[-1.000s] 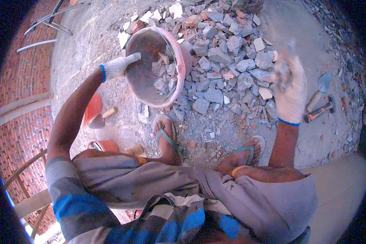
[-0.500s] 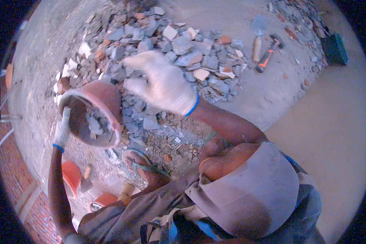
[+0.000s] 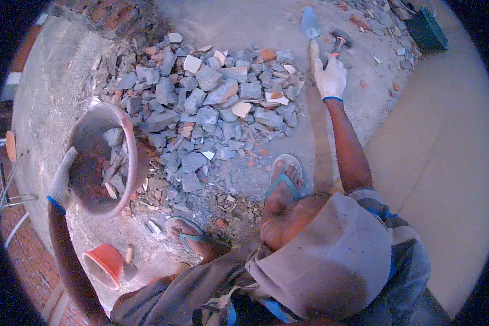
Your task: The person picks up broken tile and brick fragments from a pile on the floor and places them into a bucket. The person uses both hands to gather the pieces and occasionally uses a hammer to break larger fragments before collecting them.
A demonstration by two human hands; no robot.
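My left hand (image 3: 63,182), in a white glove with a blue cuff, grips the rim of a worn reddish bucket (image 3: 129,127). The bucket is tilted with its mouth toward me, and grey rubble pieces (image 3: 114,157) lie inside. My right hand (image 3: 330,80), gloved the same way, is closed over the handle of a hammer (image 3: 339,39) lying on the ground. Only the head and a bit of its orange handle show past the fingers. Just left of this hand lies a trowel (image 3: 309,24), its wooden handle close to my thumb.
A heap of broken concrete and tile (image 3: 212,98) spreads ahead of my feet. An orange bowl-shaped container (image 3: 104,263) rests at lower left, beside a tool with a wooden handle (image 3: 129,254). A dark green box (image 3: 426,31) sits far right. Brickwork (image 3: 24,271) borders the left.
My right hand has gone from above the rubble heap to the hammer on the right. The bucket in my left hand has turned, its mouth facing me more. The view has shifted too.
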